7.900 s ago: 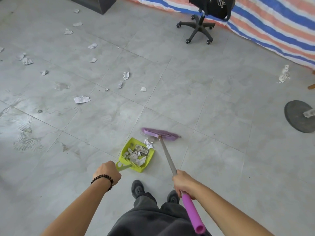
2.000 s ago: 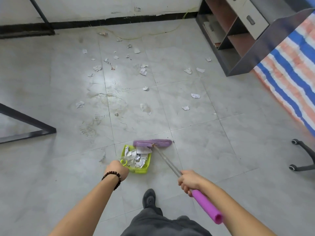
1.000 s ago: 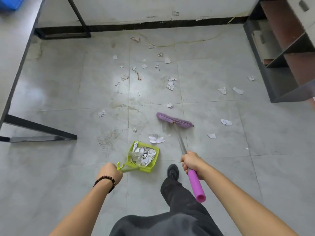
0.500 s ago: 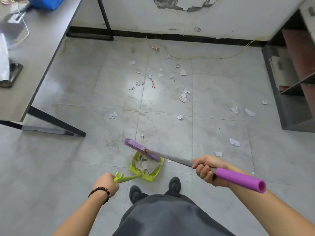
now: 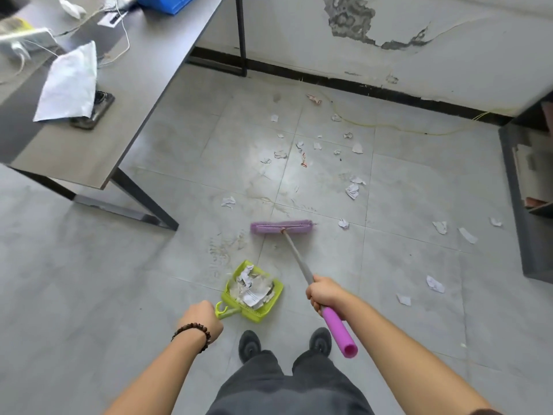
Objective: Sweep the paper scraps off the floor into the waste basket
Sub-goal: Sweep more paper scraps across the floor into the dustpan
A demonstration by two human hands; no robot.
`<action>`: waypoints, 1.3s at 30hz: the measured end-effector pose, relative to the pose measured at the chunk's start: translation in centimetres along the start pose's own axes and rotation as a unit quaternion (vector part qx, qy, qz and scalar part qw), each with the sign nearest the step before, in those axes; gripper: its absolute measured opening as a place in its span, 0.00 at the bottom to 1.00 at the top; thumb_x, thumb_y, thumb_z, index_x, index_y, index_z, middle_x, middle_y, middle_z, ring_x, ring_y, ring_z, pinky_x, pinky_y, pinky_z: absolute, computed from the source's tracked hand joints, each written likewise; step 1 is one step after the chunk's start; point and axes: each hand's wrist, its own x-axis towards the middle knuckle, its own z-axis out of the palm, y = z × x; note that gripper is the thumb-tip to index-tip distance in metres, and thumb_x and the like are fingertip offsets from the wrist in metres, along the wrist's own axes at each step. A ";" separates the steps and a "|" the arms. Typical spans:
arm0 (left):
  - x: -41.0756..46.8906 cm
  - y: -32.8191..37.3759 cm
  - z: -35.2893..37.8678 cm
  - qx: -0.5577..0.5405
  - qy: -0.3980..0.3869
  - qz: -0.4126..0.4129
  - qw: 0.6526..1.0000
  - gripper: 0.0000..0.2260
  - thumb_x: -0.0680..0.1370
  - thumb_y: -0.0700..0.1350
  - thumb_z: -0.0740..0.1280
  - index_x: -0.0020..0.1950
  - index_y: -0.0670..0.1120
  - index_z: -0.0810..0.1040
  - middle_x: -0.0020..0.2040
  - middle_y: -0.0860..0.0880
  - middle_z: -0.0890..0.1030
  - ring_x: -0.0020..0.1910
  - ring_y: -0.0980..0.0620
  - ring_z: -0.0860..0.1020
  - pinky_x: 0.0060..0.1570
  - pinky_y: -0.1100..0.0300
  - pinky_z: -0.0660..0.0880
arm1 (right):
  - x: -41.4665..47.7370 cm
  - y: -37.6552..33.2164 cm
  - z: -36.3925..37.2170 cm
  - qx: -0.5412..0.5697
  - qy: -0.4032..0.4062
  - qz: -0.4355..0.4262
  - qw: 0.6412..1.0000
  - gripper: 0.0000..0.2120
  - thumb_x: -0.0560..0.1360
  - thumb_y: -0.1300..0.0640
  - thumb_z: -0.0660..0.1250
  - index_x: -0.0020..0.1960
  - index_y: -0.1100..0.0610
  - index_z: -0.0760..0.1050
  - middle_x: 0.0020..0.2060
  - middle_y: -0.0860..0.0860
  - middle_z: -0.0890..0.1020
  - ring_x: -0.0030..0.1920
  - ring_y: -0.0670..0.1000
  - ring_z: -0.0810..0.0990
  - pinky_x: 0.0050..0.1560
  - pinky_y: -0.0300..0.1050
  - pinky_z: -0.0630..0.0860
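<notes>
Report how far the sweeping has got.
Done: a load of paper scraps sits in the green dustpan, held by the left hand. In hand: the right hand grips the purple broom, its head on the floor beyond the dustpan. Left: many loose scraps lie ahead and rightward; no waste basket is in view.

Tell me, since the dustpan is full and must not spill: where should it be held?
Probably by the dustpan's stub handle, from the near side, as the left hand grips it. The handle juts from the walled back end, opposite the open lip, so lifting there tips the scraps inward.
</notes>
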 end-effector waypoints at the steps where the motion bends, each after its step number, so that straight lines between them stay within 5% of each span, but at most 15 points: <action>1: 0.2 -0.3 0.1 0.012 0.000 0.005 1.000 0.05 0.73 0.40 0.59 0.42 0.47 0.73 0.39 0.48 0.76 0.38 0.46 0.76 0.35 0.60 0.71 | -0.1 0.6 1.0 -0.022 0.004 0.003 1.000 0.16 0.69 0.68 0.56 0.55 0.60 0.71 0.30 0.57 0.71 0.21 0.49 0.69 0.23 0.38 0.68; 3: 0.4 -0.6 0.1 0.017 0.001 0.011 1.000 0.05 0.73 0.40 0.59 0.42 0.47 0.73 0.38 0.49 0.76 0.38 0.46 0.76 0.35 0.60 0.71 | -1.3 2.1 2.4 -0.053 -0.007 0.014 0.998 0.21 0.67 0.67 0.56 0.59 0.60 0.70 0.34 0.57 0.73 0.22 0.50 0.70 0.24 0.40 0.70; 8: 1.3 0.2 -0.5 0.014 -0.005 0.034 0.999 0.03 0.74 0.40 0.61 0.43 0.46 0.73 0.40 0.48 0.77 0.41 0.45 0.77 0.38 0.59 0.72 | -5.5 3.6 -1.7 0.067 -0.088 0.113 0.987 0.14 0.75 0.67 0.57 0.54 0.51 0.71 0.21 0.46 0.67 0.17 0.42 0.65 0.16 0.31 0.62; 13: 2.0 -0.5 -1.9 0.030 0.000 0.054 0.998 0.05 0.73 0.39 0.60 0.39 0.46 0.71 0.40 0.47 0.78 0.39 0.46 0.76 0.36 0.60 0.71 | -8.1 6.9 -5.6 0.254 -0.053 0.123 0.958 0.24 0.74 0.66 0.60 0.67 0.48 0.69 0.24 0.47 0.66 0.17 0.42 0.65 0.15 0.31 0.63; 19: 3.0 -1.5 -3.0 0.096 0.006 0.089 0.991 0.05 0.71 0.38 0.60 0.38 0.47 0.73 0.34 0.50 0.75 0.36 0.47 0.76 0.31 0.62 0.68 | -7.9 7.8 -2.9 0.346 0.002 0.088 0.934 0.23 0.78 0.64 0.60 0.70 0.47 0.69 0.22 0.47 0.66 0.16 0.42 0.64 0.15 0.30 0.61; 23: 2.8 -0.4 -2.6 0.125 0.011 0.123 0.984 0.06 0.71 0.38 0.60 0.37 0.47 0.72 0.33 0.50 0.75 0.32 0.49 0.74 0.29 0.62 0.67 | -6.6 7.8 -1.8 0.356 0.036 0.081 0.930 0.16 0.78 0.63 0.58 0.63 0.50 0.69 0.20 0.47 0.67 0.15 0.42 0.64 0.17 0.30 0.62; 27: 2.6 0.4 -1.8 0.140 0.011 0.138 0.980 0.09 0.70 0.38 0.59 0.44 0.46 0.77 0.35 0.50 0.77 0.33 0.49 0.75 0.29 0.62 0.68 | -5.3 8.0 0.4 0.353 0.050 0.084 0.931 0.08 0.76 0.66 0.58 0.40 0.57 0.68 0.20 0.48 0.68 0.16 0.43 0.65 0.17 0.32 0.63; 31: 1.8 1.2 -0.3 0.163 0.005 0.159 0.974 0.11 0.71 0.38 0.60 0.47 0.47 0.79 0.36 0.50 0.77 0.34 0.49 0.75 0.30 0.61 0.69 | -5.1 7.5 4.7 0.369 0.030 0.083 0.925 0.10 0.74 0.69 0.55 0.37 0.59 0.68 0.20 0.49 0.69 0.17 0.44 0.66 0.18 0.33 0.64; 34: 1.1 2.3 0.2 0.180 0.001 0.168 0.969 0.06 0.72 0.38 0.60 0.39 0.47 0.74 0.35 0.50 0.75 0.37 0.47 0.76 0.33 0.60 0.71 | -6.4 7.7 5.6 0.373 -0.022 0.095 0.923 0.11 0.73 0.69 0.57 0.35 0.59 0.67 0.22 0.49 0.69 0.19 0.44 0.66 0.18 0.34 0.65; 39: 1.4 3.2 -0.3 0.169 -0.001 0.159 0.973 0.07 0.72 0.37 0.60 0.35 0.47 0.68 0.35 0.49 0.75 0.39 0.46 0.77 0.37 0.59 0.74 | -8.7 9.3 1.8 0.526 -0.154 0.113 0.829 0.18 0.63 0.74 0.68 0.28 0.56 0.64 0.19 0.47 0.68 0.15 0.44 0.69 0.13 0.35 0.66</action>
